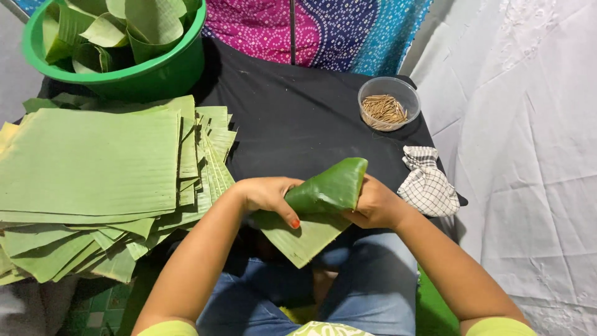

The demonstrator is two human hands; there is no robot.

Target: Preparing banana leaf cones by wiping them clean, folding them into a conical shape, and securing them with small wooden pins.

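Black cloth (298, 118) covers the table beside a white sheet (528, 155).

1. Looks like a home food-prep spot, not a pro kitchen: low table (298, 118) w/ black cover, person sits at it in jeans.
2. Cut banana leaves (93, 168) stacked, more in green basin (155, 78).
3. Tub of small sticks (385, 106), checked cloth (429, 186).
4. Patterned fabric (323, 31) & white sheet (535, 155) hang around.
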